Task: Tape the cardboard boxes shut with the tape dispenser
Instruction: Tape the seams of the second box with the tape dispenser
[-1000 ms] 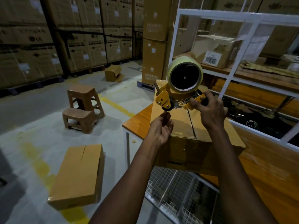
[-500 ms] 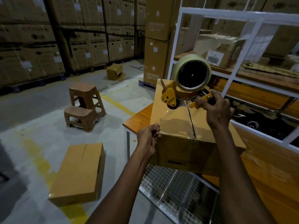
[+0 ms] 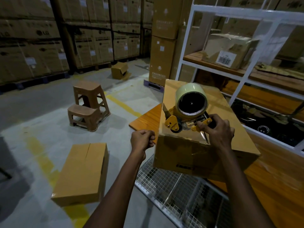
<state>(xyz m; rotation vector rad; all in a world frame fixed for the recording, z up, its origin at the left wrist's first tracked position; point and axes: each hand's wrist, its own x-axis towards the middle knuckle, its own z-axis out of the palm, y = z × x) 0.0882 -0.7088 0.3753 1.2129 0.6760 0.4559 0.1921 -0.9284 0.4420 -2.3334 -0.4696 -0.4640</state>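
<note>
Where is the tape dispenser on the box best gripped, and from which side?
By its handle, from the near right side, where the right hand grips it. The tape dispenser stands on the cardboard box with the tape roll on top and the yellow roller end pointing left, so only the handle end is graspable.

Right hand (image 3: 218, 135) grips tape dispenser (image 3: 172, 125) atop the cardboard box (image 3: 189, 157).
</note>
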